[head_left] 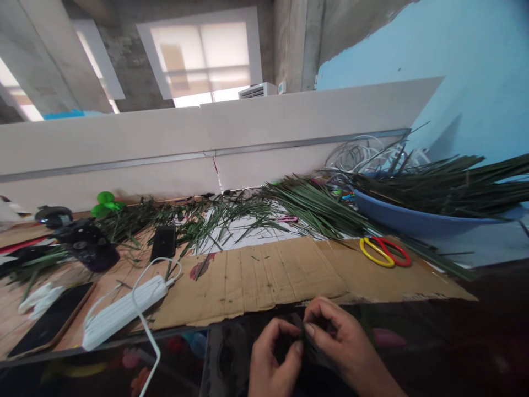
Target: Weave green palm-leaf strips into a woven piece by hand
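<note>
My left hand [275, 355] and my right hand [341, 342] are close together below the front edge of the cardboard [264, 275]. Thumb and forefinger of each hand pinch a small dark green strip [303, 332], mostly hidden by the fingers. Scissors [384, 252] with one yellow and one red handle lie on the cardboard at the right. Behind the cardboard, cut green leaf pieces [235, 212] are scattered over white paper, beside a bundle of long green leaves [318, 204].
A blue basin [421, 212] at the right holds long leaves. At the left are a white power strip [124, 311] with its cable, a tablet or phone [52, 320], a black phone [164, 242] and a dark cup [88, 245]. A white partition [165, 129] stands behind.
</note>
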A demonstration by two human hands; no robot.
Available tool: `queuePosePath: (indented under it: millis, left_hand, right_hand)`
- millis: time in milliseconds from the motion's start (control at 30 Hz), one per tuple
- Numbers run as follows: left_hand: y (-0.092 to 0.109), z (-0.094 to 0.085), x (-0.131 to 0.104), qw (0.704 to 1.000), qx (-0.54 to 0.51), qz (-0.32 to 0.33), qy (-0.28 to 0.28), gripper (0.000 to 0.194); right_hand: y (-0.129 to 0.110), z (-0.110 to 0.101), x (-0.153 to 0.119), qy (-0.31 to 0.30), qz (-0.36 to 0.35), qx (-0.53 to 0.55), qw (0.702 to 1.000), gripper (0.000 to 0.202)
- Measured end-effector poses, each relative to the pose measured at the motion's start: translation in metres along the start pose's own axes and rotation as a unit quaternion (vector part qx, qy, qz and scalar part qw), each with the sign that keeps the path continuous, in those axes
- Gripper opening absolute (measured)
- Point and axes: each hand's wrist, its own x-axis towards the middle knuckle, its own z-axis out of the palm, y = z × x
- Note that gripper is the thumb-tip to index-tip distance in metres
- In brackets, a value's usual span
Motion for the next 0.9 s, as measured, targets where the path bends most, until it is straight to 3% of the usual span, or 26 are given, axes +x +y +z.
queuePosePath:
  millis: [133,267,400,633,900]
  left_hand:
    - [-0.005,-0.003,0.002,0.996,-0.077,-0.042,-0.028,0.014]
    - [-0.010,-0.004,0.003,0.972,-0.198,-0.112,-0.055,0.031]
    - [-0.015,-0.001,0.004,0.952,-0.262,-0.140,-0.066,0.034]
    - [-0.029,-0.001,0.006,0.934,-0.308,-0.160,-0.081,0.034]
    - [-0.029,-0.002,0.007,0.930,-0.314,-0.163,-0.102,0.033]
  right_hand:
    - [-0.001,-0.002,0.001,-0.023,0.036,0.067,0.997,0.013]
    - [-0.002,-0.006,0.002,-0.029,0.097,0.149,0.984,0.022]
    - [-0.002,-0.008,0.003,-0.061,0.098,0.156,0.981,0.022]
    - [0.004,-0.007,0.005,-0.076,0.087,0.179,0.977,0.024]
    - [0.002,-0.010,0.007,-0.081,0.074,0.159,0.981,0.022]
